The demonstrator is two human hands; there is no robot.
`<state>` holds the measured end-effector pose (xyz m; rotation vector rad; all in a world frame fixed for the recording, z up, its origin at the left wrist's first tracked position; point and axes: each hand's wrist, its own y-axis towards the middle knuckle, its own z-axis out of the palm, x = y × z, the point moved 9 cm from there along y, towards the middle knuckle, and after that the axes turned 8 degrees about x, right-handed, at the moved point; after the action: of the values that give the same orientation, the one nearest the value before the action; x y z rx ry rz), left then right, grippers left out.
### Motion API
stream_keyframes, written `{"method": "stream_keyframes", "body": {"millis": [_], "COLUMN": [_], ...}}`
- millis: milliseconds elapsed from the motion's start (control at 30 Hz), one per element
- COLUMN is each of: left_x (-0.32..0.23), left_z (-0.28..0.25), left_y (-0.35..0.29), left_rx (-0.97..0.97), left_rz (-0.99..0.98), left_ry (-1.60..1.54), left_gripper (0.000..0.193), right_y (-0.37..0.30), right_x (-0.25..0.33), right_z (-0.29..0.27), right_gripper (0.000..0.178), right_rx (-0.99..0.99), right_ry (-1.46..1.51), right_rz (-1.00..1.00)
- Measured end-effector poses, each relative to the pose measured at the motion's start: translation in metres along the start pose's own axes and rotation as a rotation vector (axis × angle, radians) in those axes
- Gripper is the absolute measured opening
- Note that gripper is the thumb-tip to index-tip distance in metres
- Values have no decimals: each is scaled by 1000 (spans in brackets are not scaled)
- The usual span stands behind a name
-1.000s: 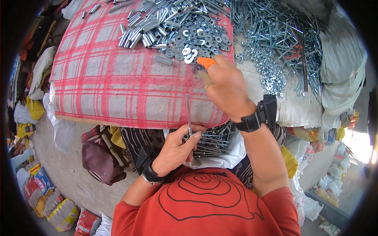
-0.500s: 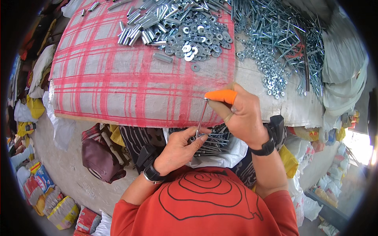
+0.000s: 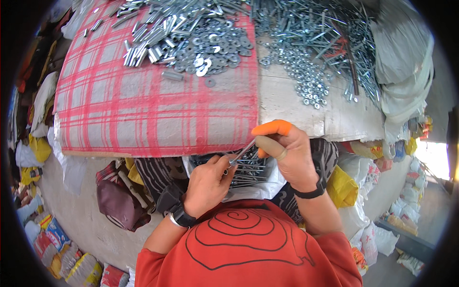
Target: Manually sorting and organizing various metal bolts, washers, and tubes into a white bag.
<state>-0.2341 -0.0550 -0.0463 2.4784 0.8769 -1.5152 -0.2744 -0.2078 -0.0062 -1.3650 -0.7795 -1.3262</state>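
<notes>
Between my two hands a thin metal bolt (image 3: 245, 149) runs at a slant over my lap. My right hand (image 3: 299, 162) pinches its upper end; orange and beige covers sit on its index finger and thumb. At the lower end my left hand (image 3: 209, 181) is closed round the bolt, where a small shiny metal piece (image 3: 233, 162) shows at the fingertips. I cannot tell whether that piece is a nut or a sleeve. Below the hands, several long bolts (image 3: 248, 173) lie in an open white sack (image 3: 237, 193), partly hidden by my left hand.
Ahead stands a table with a red-checked cover (image 3: 158, 129). On it lie piles of metal sleeves (image 3: 158, 45), washers (image 3: 210, 52), nuts (image 3: 311, 86) and bolts (image 3: 306, 28). A maroon bag (image 3: 117, 203) is at my left, a yellow bag (image 3: 342, 186) at my right.
My right hand has come lower and nearer my left hand, and the bolt has tilted from steep to slanting. The table's contents appear shifted left in the view.
</notes>
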Motion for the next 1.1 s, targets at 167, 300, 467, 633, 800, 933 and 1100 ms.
{"method": "stream_keyframes", "body": {"millis": [167,300,467,633,800,933,1100], "left_x": [-8,-10,-8,-9,-2,-1,-10], "left_z": [0,18,29,23,22,22,12], "left_y": [4,8,12,12,8,4,0], "left_rx": [-29,102,188,118,86,104,121], "left_rz": [-2,67,21,57,42,31,58], "left_ry": [93,-173,-435,-350,-224,-14,63], "left_gripper": [25,24,22,21,23,26,28], "right_y": [-15,-17,7,15,1,-12,-26], "right_x": [-2,24,43,45,17,0,11], "right_z": [-2,-8,-101,-102,-72,-19,-18], "right_gripper": [11,15,17,17,20,17,23], "right_rx": [-75,44,-515,-498,-189,118,146], "right_ry": [-394,-582,-1146,-1220,-402,1,-365], "right_rz": [83,-165,-96,-96,-38,58,-139]}}
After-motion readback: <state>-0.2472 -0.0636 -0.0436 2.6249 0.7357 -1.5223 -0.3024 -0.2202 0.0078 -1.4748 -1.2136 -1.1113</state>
